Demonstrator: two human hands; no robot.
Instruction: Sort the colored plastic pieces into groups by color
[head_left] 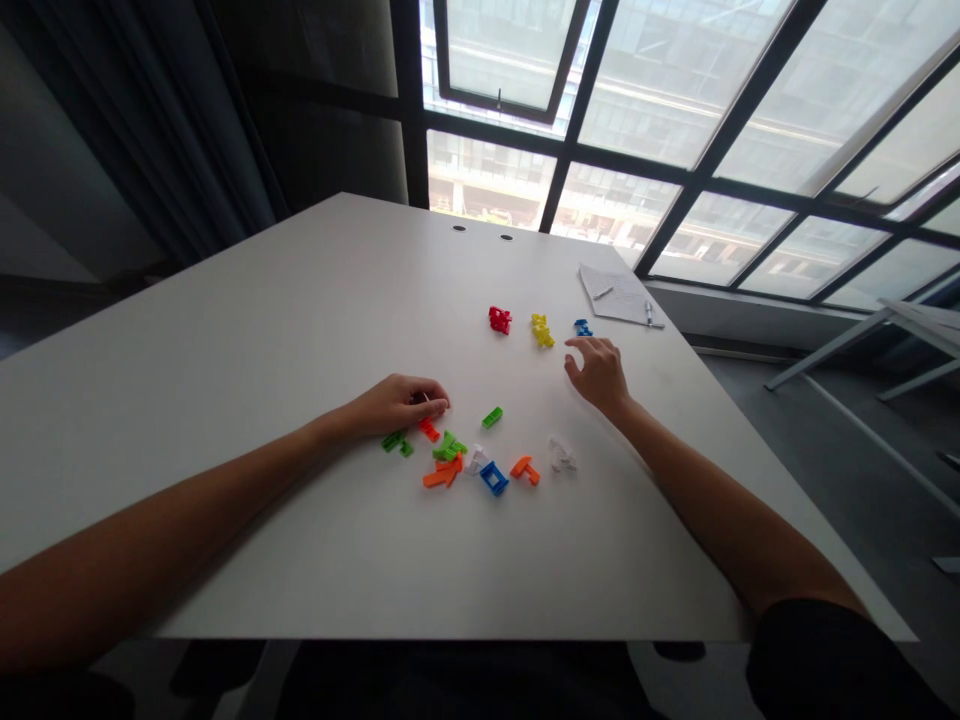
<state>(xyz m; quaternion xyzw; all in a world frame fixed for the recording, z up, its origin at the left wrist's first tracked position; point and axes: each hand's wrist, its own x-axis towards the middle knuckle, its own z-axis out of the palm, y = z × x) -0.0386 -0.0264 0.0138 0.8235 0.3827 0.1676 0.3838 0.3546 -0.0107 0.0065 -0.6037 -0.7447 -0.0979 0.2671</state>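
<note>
My left hand (pixel 395 405) rests low on the white table (pixel 225 400), fingers curled, with a thin pale sliver showing at the fingertips. Just below it lie a green plastic piece (pixel 395 442) and a red-orange piece (pixel 429 429). More snap-together plastic pieces sit in a loose cluster: a green one (pixel 448 447), an orange arrow-shaped one (pixel 442 473), a white one (pixel 475 460) and a blue frame (pixel 493 478). My right hand (pixel 596 375) hovers with its fingers apart, nearest a small blue piece (pixel 582 328). A yellow piece (pixel 542 330) and a red piece (pixel 500 320) lie farther along.
A sheet of paper (pixel 616 296) lies at the table's far right corner, with a pen (pixel 649 313) along its edge. Two small round holes (pixel 480 232) mark the far side. Large dark-framed windows stand beyond, and a white table frame (pixel 885 325) stands to the right.
</note>
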